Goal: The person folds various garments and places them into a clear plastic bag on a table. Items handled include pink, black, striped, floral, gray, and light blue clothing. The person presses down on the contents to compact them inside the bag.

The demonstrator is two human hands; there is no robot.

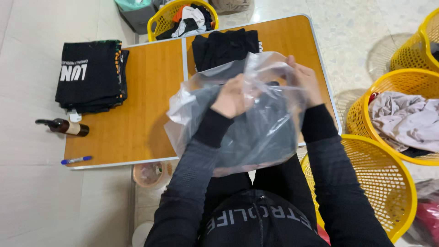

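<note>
Closest to me, both forearms in dark sleeves run up from six o'clock and meet over the near edge of the wooden folding table (137,123). My left hand (233,97) is curled into the mouth of a clear plastic bag (192,105), fingers closed on a fold of film. My right hand (304,77), at about one o'clock from it, pinches the bag's far rim and holds it up. Inside the bag lies a dark folded garment (263,137), most of it sagging toward my lap. I judge this as the bagging step, with the garment nearly seated; the next move calls for both grips to stay firm while the film is drawn level. Through the crinkled plastic I cannot quite tell whether the left fingers also grip the cloth.

Beyond the hands, at twelve o'clock, sits another black folded piece (224,45). At ten o'clock a stack of black shirts (91,75) rests at the table's corner, with a brown bottle (64,126) and a blue pen (76,160) at nine. Yellow baskets (366,183) stand at three o'clock.
</note>
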